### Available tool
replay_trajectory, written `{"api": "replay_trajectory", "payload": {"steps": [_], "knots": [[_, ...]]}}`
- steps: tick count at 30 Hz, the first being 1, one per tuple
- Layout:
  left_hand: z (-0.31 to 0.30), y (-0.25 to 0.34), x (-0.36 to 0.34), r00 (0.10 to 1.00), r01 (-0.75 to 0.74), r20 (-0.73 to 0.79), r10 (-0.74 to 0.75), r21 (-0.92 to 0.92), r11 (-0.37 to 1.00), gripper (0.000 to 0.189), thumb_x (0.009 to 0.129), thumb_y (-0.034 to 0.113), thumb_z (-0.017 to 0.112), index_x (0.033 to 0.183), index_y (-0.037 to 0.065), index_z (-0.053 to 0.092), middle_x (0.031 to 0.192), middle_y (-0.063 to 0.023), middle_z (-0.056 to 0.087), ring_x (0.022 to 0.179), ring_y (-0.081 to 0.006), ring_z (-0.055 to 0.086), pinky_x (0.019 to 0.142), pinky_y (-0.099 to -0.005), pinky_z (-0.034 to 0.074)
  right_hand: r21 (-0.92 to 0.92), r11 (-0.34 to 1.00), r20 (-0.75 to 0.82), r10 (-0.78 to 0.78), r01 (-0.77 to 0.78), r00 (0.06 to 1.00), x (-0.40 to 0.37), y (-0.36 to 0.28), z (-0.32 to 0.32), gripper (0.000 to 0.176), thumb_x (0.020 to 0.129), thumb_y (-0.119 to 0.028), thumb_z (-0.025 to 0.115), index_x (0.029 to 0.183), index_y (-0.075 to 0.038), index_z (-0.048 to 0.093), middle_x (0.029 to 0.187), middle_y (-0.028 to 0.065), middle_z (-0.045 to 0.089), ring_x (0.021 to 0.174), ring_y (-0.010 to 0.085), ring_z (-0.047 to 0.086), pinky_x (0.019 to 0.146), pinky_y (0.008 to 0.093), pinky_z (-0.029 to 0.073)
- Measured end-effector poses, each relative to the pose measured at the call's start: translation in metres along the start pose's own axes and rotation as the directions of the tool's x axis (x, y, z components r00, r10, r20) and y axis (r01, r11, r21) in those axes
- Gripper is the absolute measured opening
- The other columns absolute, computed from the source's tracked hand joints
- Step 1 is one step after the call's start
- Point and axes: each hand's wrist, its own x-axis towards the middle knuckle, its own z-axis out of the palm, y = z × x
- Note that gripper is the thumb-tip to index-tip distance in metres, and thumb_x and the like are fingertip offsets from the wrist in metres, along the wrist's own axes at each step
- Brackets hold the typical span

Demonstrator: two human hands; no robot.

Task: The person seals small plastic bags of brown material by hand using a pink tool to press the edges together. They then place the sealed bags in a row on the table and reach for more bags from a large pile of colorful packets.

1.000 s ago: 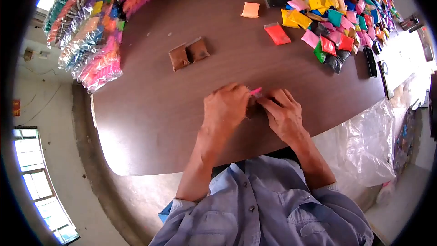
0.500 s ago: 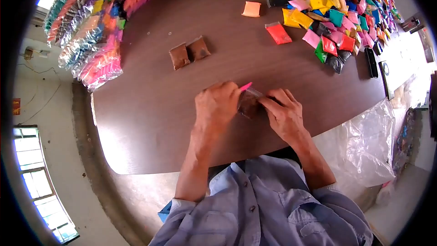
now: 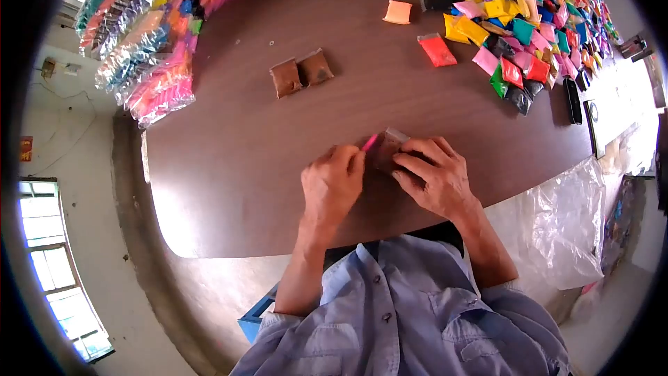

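Observation:
My left hand [image 3: 334, 179] is closed around a small bright pink object [image 3: 370, 143], with only its slim tip showing past the fingers; its kind I cannot make out. Under the bent fingers of my right hand [image 3: 437, 173] is a clear plastic packet with brown contents [image 3: 387, 152], pinched at its right side. The pink tip lies close to the packet's left edge. Farther up the table, two filled brown packets [image 3: 286, 78] [image 3: 316, 67] lie side by side, touching.
A large heap of colourful packets [image 3: 515, 28] covers the table's far right. Rows of bundled packets in clear plastic [image 3: 149, 49] line the far left. A red packet [image 3: 437, 50] and a peach packet [image 3: 397, 12] lie apart. Clear plastic sheeting [image 3: 563, 226] hangs at the right edge.
My left hand has moved down and slightly away from the packet, with the pink object still in it. My right fingers have curled further over the packet. The whole view has shifted slightly.

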Motion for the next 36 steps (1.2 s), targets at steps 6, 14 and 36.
{"api": "replay_trajectory", "payload": {"steps": [6,14,36], "knots": [[-0.004,0.017,-0.015,0.998,0.022,-0.051,-0.029,-0.135,0.991,0.007,0.091,0.007,0.079,0.095,0.002,0.074,0.083,-0.0165,0.074,0.068,-0.0300,0.072,0.064,-0.0365,0.057,-0.073,0.995,0.002,0.067,-0.067,0.998,0.002,-0.004,0.004,0.029,0.079,-0.020,0.090,0.105,-0.015,0.078,0.109,0.0013,0.068,0.092,0.0253,0.069,0.076,0.0381,0.060],[0.004,0.005,-0.022,0.996,0.017,-0.089,-0.009,0.085,0.996,0.007,0.092,0.006,0.079,0.095,0.003,0.073,0.083,-0.0159,0.074,0.070,-0.0302,0.073,0.064,-0.0366,0.057,-0.047,0.995,-0.049,0.084,-0.086,0.995,-0.002,-0.002,0.008,0.029,0.079,-0.018,0.091,0.106,-0.013,0.079,0.100,0.0022,0.070,0.087,0.0260,0.070,0.075,0.0387,0.060],[0.017,0.019,-0.034,0.991,-0.024,-0.135,0.012,-0.090,0.996,0.009,0.090,0.009,0.080,0.093,0.007,0.072,0.080,-0.0140,0.073,0.069,-0.0341,0.073,0.060,-0.0411,0.056,-0.021,0.974,-0.071,0.224,-0.226,0.972,0.005,-0.004,0.015,0.030,0.081,-0.016,0.089,0.108,-0.011,0.077,0.080,0.0033,0.072,0.073,0.0251,0.071,0.068,0.0387,0.058]]}}
